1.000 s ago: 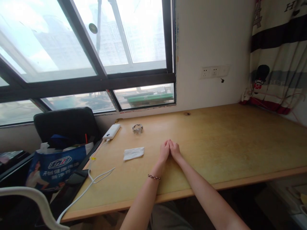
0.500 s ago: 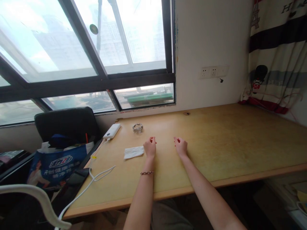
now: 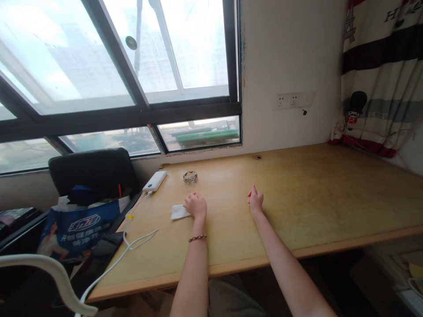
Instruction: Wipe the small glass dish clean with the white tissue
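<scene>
A folded white tissue (image 3: 179, 212) lies flat on the wooden desk (image 3: 307, 193) in front of us, its right end hidden behind our left hand (image 3: 196, 204). That hand is palm down, fingers curled into a loose fist; we cannot tell whether it touches the tissue or holds anything. A braided bracelet (image 3: 197, 238) circles its wrist. Well to the right of the tissue, our right hand (image 3: 256, 201) is also a loose fist, thumb uppermost; its inside is hidden from us. Just beyond the tissue sits an openwork silver-coloured metal ring (image 3: 191, 180). Beyond and left of the tissue lies a white power bank (image 3: 156, 181). Farther left of the tissue, a blue printed bag (image 3: 79, 229) rests on a black chair (image 3: 92, 169).
</scene>
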Motion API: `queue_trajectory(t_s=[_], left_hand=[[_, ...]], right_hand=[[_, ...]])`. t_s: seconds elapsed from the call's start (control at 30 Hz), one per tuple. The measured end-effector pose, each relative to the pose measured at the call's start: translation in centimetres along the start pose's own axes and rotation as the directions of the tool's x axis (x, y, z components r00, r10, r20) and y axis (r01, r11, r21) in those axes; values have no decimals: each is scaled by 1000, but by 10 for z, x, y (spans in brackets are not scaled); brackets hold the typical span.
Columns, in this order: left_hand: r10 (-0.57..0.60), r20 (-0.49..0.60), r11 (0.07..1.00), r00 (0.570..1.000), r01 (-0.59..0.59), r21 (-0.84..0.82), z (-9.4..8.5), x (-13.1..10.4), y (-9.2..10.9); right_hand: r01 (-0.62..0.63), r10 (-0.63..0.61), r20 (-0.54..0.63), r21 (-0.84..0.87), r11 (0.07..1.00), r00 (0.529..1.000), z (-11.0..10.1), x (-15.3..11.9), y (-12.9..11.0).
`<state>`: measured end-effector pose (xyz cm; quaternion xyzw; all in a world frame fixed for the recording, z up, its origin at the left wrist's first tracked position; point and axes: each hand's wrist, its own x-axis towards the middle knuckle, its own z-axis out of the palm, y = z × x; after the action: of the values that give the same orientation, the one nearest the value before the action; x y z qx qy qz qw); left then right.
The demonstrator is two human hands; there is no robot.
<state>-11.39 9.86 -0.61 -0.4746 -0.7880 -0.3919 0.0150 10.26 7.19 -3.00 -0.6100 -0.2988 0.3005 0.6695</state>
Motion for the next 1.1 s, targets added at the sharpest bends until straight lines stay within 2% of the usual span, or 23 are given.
queue_trajectory(t_s=[0.1,0.17,0.27,0.33,0.4,0.47,0.53,0.6,0.67,0.73,0.77,0.83,0.9,1.03,1.1], left_hand=[[82,54,996,995,-81,-25,10,-5,3],[200,161,975,966,-180,-132,16,-9,6],[405,327,888,854,-282,-362,22,-16,12],[488,342,844,803,-335,-419,21,-21,16],[518,300,837,801,-403,-369,18,-25,19],[502,276,861,820,-443,-250,14,-28,19],[465,305,885,831,-445,-137,12,-30,18],[431,351,900,831,-424,-100,12,-32,19],[389,380,921,839,-343,-187,13,-33,21],[306,440,905,844,-114,-410,14,-34,26],[267,486,855,832,28,-519,15,-35,29],[232,567,716,790,256,-649,16,-37,36],[248,619,607,745,378,-699,16,-39,41],[305,730,420,612,601,-680,17,-44,44],[324,757,398,567,644,-653,16,-46,44]], right_hand=[[13,-15,-28,-47,999,1000,0,0,0],[35,-36,-15,-82,996,999,0,-1,-1],[44,-45,-6,-103,994,999,0,-1,-1],[43,-44,-1,-103,994,999,0,-1,0],[37,-37,3,-95,995,999,0,-2,0],[28,-27,9,-83,996,1000,1,-3,-1],[15,-14,16,-67,998,1000,1,-4,-1],[0,1,21,-49,999,1000,1,-5,-2],[-14,15,29,-26,1000,999,1,-5,-4],[-27,27,37,6,1000,999,2,-5,-5],[-31,29,46,29,999,999,2,-6,-6],[-47,38,89,100,994,995,3,-7,-9],[-105,68,186,195,975,980,5,-9,-14],[-295,137,450,302,906,882,7,-16,-21],[-331,127,525,315,890,842,7,-18,-22]])
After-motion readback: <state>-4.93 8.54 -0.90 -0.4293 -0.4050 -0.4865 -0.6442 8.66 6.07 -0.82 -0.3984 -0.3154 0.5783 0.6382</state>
